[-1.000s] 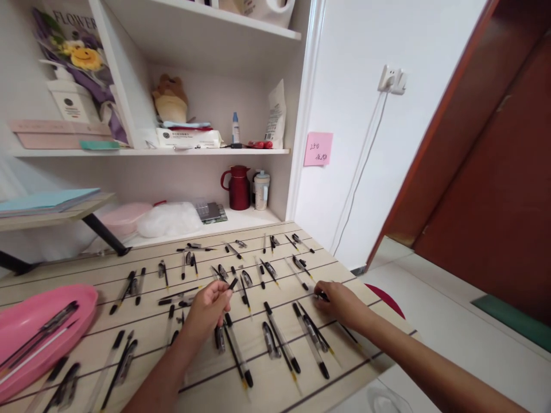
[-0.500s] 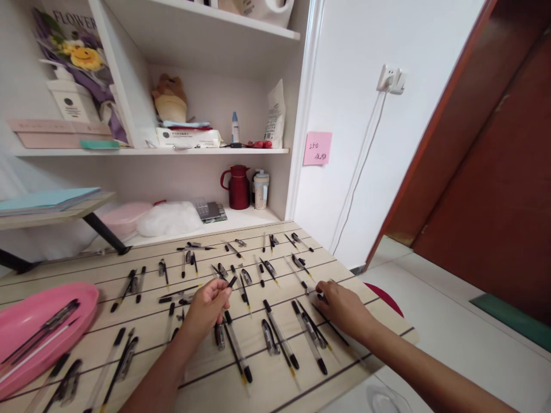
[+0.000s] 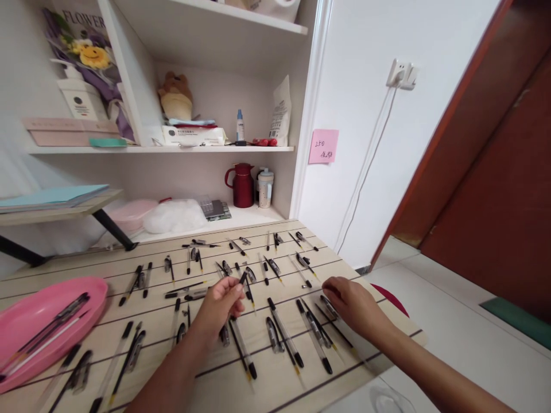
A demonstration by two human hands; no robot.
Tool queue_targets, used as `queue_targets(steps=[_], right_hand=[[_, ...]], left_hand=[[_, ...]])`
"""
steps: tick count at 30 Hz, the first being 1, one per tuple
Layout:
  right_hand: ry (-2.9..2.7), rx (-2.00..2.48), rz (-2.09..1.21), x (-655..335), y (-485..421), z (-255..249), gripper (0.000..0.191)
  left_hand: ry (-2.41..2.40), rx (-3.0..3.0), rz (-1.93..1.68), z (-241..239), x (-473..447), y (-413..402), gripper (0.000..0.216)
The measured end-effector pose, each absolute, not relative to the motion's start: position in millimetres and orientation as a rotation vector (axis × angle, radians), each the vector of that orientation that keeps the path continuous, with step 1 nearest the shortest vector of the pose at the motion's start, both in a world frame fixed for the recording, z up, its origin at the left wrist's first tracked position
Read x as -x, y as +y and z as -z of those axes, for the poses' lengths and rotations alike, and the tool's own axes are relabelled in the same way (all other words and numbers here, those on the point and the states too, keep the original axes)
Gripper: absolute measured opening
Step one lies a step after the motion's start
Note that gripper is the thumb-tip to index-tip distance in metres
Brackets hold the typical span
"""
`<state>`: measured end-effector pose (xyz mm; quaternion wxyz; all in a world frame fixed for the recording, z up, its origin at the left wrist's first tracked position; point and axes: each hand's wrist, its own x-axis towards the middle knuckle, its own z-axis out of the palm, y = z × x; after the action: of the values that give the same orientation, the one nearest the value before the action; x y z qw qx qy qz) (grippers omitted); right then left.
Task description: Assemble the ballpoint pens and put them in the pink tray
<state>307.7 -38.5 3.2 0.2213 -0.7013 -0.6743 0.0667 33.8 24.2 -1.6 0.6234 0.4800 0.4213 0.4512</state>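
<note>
My left hand (image 3: 220, 303) is closed, pinching a short black pen piece (image 3: 243, 278) between thumb and fingers. It hovers over the middle of the striped table, among taken-apart gel pens. My right hand (image 3: 349, 303) is at the table's right side, its fingers curled together and turned down; whatever is in them is hidden. Just below its fingertips lies a clear pen cap (image 3: 329, 308) with a black clip, beside a dark refill (image 3: 333, 326). Between the hands are pen barrels (image 3: 284, 332), refills and another cap (image 3: 272, 334).
Disassembled pens lie in rows across the table (image 3: 241, 396). A pink tray (image 3: 97, 292) with pens and a white stick is at the left. Behind stand a small raised shelf (image 3: 81, 213), a red jug (image 3: 243, 186) and a cup (image 3: 265, 189). A wall is at the right.
My right hand has drawn slightly away from the pen cap, which shows more fully now. My left hand keeps the black piece pinched. The whole view has shifted a little.
</note>
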Motion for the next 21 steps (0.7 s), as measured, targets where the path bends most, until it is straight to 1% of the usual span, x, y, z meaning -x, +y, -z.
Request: queue_targets(steps=[1, 4, 5, 7, 10, 13, 15, 18, 21], right_hand=[[-1.843, 1.853, -0.271, -300.7, -40.8, -8.0, 0.019], [-1.788, 1.616, -0.667, -272.0, -50.6, -15.1, 0.021], [-1.783, 1.529, -0.757, -261.8, -54.6, -14.8, 0.017], [-1.751, 1.424, -0.82, -245.1, -62.6, -11.0, 0.012], [-1.696, 1.409, -0.732, -238.7, -72.5, -3.4, 0.008], [-1.656, 1.532, -0.623, -257.5, -78.3, -0.6, 0.01], [-1.627, 1.661, -0.526, -278.4, -80.9, -1.7, 0.012], [-1.605, 1.944, -0.276, -308.7, -84.3, -1.6, 0.014], [-1.617, 2.174, -0.091, -326.8, -87.0, 7.9, 0.015]], left_hand=[[0.881, -0.99, -1.053, -1.7, -40.6, 19.0, 0.02], [0.67, -0.738, -1.059, -10.5, -67.0, 0.2, 0.023], [0.617, -0.69, -1.052, -12.5, -76.7, -6.2, 0.023], [0.532, -0.625, -1.045, -15.0, -95.3, -17.8, 0.02], [0.481, -0.641, -1.017, -16.0, -117.6, -27.1, 0.018], [0.501, -0.832, -0.965, -14.7, -133.3, -20.9, 0.016], [0.614, -1.06, -0.952, -12.0, -141.3, -7.3, 0.019], [0.92, -1.526, -0.902, -4.1, -150.8, 20.0, 0.022], [1.064, -2.004, -0.761, 6.1, -157.7, 41.1, 0.029]])
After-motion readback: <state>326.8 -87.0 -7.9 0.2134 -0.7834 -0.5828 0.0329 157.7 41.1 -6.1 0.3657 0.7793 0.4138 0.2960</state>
